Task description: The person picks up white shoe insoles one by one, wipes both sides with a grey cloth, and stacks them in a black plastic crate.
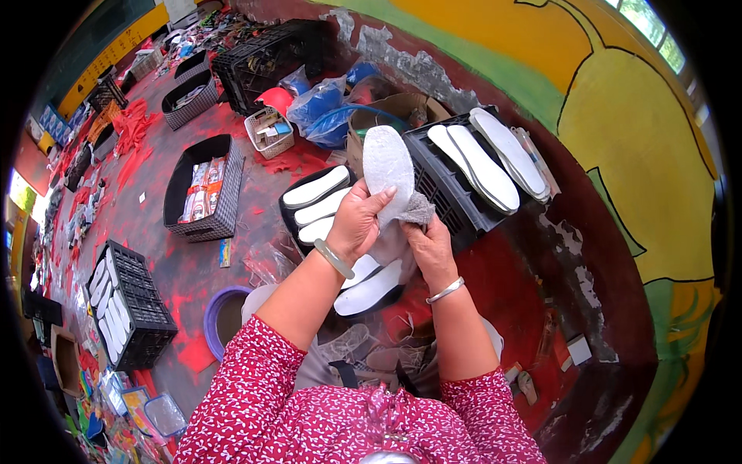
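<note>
My left hand (358, 220) is closed on a white insole (389, 164), held upright with the thumb across its face. My right hand (431, 249) grips a crumpled grey cloth (418, 209), which touches the insole's lower edge. Just beyond my hands, more white insoles (473, 168) lie in piles on an upturned-looking black crate (442, 182). Several white insoles (316, 188) sit in a dark basket (287, 220) beside my left hand. Below my hands, further white insoles (371, 288) lie on a dark holder, partly hidden by my wrists.
To the left stand a patterned basket (232, 213) with packets, a black crate (158, 329) of insoles and a purple basin (212, 321). Behind are a small white basket (270, 147), plastic bags (317, 104) and a large black crate (267, 66). A painted wall (641, 178) borders the right.
</note>
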`<control>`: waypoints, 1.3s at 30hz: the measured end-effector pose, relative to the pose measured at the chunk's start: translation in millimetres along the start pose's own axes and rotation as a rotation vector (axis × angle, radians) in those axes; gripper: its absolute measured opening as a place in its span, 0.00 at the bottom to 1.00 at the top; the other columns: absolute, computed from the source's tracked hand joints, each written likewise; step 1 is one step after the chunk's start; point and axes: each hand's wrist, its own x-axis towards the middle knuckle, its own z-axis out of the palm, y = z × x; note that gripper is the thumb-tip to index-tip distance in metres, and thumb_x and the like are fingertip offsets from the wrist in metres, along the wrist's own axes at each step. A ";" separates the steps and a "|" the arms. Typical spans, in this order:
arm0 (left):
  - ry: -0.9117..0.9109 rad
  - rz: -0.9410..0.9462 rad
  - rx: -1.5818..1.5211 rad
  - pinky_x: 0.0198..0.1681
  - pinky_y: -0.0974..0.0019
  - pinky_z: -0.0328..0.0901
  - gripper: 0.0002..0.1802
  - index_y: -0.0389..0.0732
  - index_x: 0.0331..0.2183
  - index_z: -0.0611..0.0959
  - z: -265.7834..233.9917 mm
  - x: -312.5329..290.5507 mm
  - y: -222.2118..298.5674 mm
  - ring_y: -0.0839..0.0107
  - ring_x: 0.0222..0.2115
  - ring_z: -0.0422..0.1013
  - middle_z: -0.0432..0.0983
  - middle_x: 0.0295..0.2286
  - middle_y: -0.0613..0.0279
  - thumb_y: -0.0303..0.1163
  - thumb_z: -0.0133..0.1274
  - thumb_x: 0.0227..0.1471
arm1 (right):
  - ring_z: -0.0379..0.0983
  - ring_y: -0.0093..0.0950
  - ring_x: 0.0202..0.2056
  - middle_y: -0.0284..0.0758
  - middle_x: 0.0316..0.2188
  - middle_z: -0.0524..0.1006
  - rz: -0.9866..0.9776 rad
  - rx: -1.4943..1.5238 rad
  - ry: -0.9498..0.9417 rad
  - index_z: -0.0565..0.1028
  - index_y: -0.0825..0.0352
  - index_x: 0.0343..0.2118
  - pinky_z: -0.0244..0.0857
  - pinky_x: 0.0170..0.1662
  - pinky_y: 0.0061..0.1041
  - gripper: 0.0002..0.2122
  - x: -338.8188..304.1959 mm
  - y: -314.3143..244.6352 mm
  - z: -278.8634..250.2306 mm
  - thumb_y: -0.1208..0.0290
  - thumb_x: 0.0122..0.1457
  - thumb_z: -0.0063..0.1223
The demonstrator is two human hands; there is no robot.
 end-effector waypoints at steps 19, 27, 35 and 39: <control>-0.348 -0.207 0.548 0.44 0.72 0.64 0.14 0.35 0.43 0.74 2.2 -16.7 -8.6 0.79 0.39 0.69 0.74 0.38 0.65 0.22 0.48 0.52 | 0.69 0.18 0.31 0.29 0.30 0.76 -0.147 0.061 0.266 0.74 0.70 0.36 0.65 0.36 0.19 0.13 1.7 -7.9 -22.8 0.64 0.56 0.56; -0.465 -0.264 0.729 0.45 0.73 0.63 0.14 0.36 0.42 0.76 3.2 -20.7 -9.7 0.80 0.39 0.68 0.74 0.38 0.67 0.20 0.48 0.52 | 0.70 0.18 0.32 0.30 0.31 0.77 -0.281 0.015 0.434 0.75 0.70 0.38 0.65 0.37 0.20 0.12 5.0 -7.7 -27.2 0.66 0.56 0.56; -0.405 -0.314 0.705 0.45 0.73 0.63 0.13 0.36 0.44 0.75 -7.1 -18.8 -19.0 0.81 0.40 0.67 0.73 0.39 0.69 0.23 0.46 0.55 | 0.68 0.17 0.33 0.30 0.32 0.76 -0.223 0.119 0.386 0.75 0.70 0.38 0.64 0.38 0.18 0.14 12.2 -7.8 -37.5 0.63 0.56 0.56; -0.277 -0.090 0.644 0.45 0.74 0.63 0.13 0.35 0.44 0.75 -10.6 -14.7 -32.5 0.81 0.39 0.68 0.73 0.39 0.68 0.23 0.42 0.57 | 0.68 0.17 0.35 0.30 0.34 0.76 -0.160 0.164 0.312 0.74 0.71 0.40 0.63 0.40 0.18 0.16 12.4 -10.3 -27.0 0.62 0.57 0.55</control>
